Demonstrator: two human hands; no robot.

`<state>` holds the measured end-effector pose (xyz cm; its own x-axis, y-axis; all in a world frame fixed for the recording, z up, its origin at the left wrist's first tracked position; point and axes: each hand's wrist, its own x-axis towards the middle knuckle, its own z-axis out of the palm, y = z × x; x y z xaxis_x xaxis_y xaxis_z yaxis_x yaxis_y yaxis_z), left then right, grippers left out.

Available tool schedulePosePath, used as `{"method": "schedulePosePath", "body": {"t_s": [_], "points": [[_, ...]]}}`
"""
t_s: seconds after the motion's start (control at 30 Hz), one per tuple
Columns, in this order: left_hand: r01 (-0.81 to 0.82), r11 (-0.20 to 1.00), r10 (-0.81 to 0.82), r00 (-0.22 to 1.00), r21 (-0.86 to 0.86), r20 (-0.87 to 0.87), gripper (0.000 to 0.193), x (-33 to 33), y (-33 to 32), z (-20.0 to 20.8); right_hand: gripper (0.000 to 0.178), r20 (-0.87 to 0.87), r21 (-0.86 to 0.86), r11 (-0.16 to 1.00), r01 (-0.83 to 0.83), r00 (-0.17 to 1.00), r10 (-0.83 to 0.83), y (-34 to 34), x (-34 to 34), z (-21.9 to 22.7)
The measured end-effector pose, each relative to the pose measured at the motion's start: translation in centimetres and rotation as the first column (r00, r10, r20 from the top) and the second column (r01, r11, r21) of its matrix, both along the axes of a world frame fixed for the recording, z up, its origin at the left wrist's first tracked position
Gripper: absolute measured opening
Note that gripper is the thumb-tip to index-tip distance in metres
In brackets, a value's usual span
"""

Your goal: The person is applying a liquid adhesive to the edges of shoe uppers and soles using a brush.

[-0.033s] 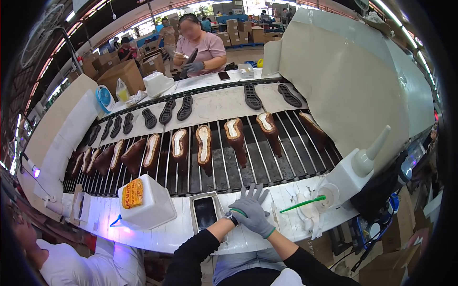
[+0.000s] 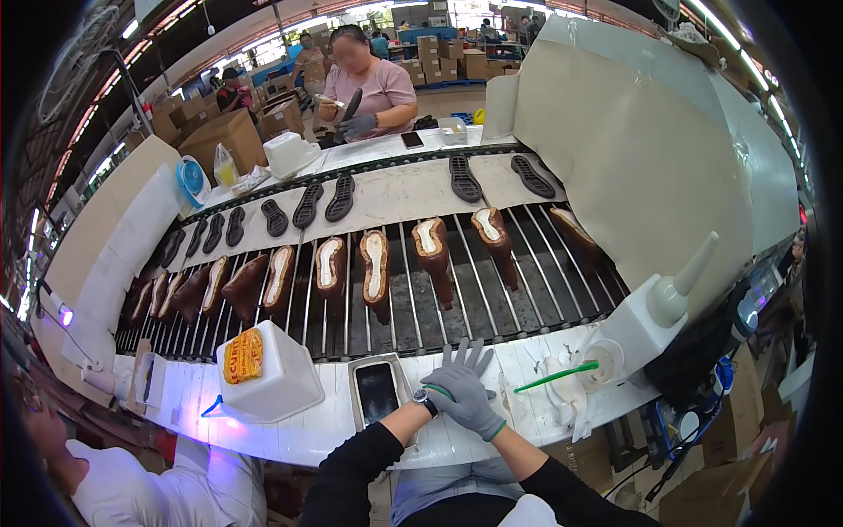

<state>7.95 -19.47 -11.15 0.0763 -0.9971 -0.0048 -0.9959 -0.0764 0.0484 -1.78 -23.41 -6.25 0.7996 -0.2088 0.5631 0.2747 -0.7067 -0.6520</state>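
Both my hands wear grey gloves and rest crossed on the white table ledge (image 2: pixel 342 443). My left hand (image 2: pixel 472 358) lies underneath with its fingers spread toward the rack, and a watch (image 2: pixel 425 401) is on that wrist. Laid flat across its back is my right hand (image 2: pixel 465 406), its fingers stretched toward the watch. Neither hand holds anything. Just left of them is a phone (image 2: pixel 378 393) in a shallow tray. On their right lie a green-handled brush (image 2: pixel 555 376) and a crumpled white cloth (image 2: pixel 569 406). Brown shoe uppers (image 2: pixel 376 274) lie bottom-up on the bars beyond.
Black soles (image 2: pixel 341 198) line the far belt. A cut white container (image 2: pixel 279 378) with a yellow packet stands left. A white spout bottle (image 2: pixel 654 307) stands right, beside a tall cream panel (image 2: pixel 606 149). A co-worker (image 2: pixel 373 83) opposite holds a sole; another person (image 2: pixel 140 483) sits left.
My hands and the shoe parts have not moved. Across the table, the co-worker's hands and the sole they hold have shifted slightly.
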Motion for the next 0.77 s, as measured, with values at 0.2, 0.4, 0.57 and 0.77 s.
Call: {"method": "schedulePosePath", "body": {"t_s": [0.2, 0.4, 0.57, 0.77], "points": [[-0.011, 1.0, 0.011, 1.0, 0.023, -0.001, 0.094, -0.3, 0.1, 0.7, 0.027, 0.019, 0.011, 0.999, 0.033, 0.999, -0.033, 0.2, 0.0, 0.2], [-0.022, 1.0, 0.022, 1.0, -0.007, 0.001, 0.092, -0.6, 0.1, 0.6, 0.025, -0.032, 0.011, 0.999, 0.03, 0.999, -0.03, 0.1, -0.1, 0.2], [-0.021, 0.996, 0.04, 0.972, -0.085, 0.233, 0.091, 0.0, -1.0, -3.7, 0.029, -0.205, 0.001, 1.0, -0.017, 0.979, 0.017, -1.0, 0.9, 0.0], [-0.074, 0.995, 0.099, 0.659, -0.067, 0.745, 0.089, 0.5, -2.7, -7.7, 0.041, -0.5, -0.059, 0.99, -0.126, 0.862, 0.079, -2.4, 2.4, -0.7]]}}
